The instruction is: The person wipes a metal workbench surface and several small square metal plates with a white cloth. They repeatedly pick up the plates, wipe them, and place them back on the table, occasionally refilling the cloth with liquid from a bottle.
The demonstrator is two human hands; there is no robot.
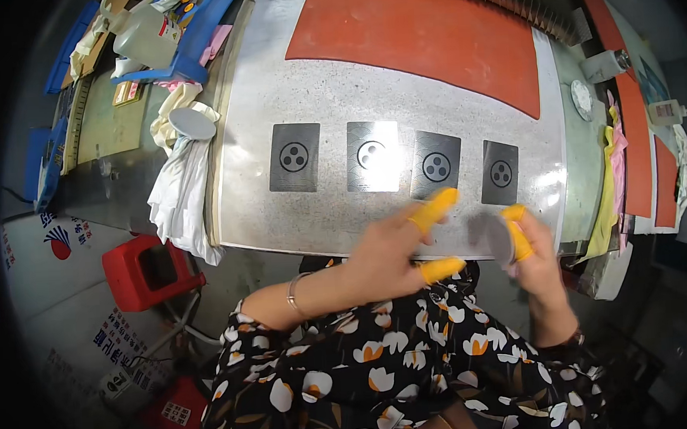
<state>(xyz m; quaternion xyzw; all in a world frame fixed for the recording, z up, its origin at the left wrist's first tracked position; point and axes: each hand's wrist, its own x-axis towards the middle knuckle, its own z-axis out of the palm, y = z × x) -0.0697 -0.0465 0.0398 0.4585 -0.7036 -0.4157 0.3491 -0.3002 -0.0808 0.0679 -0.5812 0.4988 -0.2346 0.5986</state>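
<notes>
My left hand (pixel 388 251) is over the table's front edge, yellow finger cots on its thumb and index finger. Those two fingers are spread apart, with nothing visible between them. In my right hand (pixel 538 251), also with yellow finger cots, is a round grey disc (pixel 501 239), slightly blurred and gripped at its edge. Several dark rectangular plates lie in a row on the pale tabletop (pixel 259 227), each bearing a ring with three dots. The plate (pixel 435 165) nearest my left fingertips is partly covered by them at its lower edge. Beyond my right hand lies the rightmost plate (pixel 501 173).
An orange mat (pixel 420 39) covers the far part of the table. At the left edge hang white cloths (pixel 183 196), with another grey disc (pixel 193 123) on top. A blue tray (pixel 188 63) and a plastic bottle (pixel 144 35) are behind. A red stool (pixel 129 276) stands lower left.
</notes>
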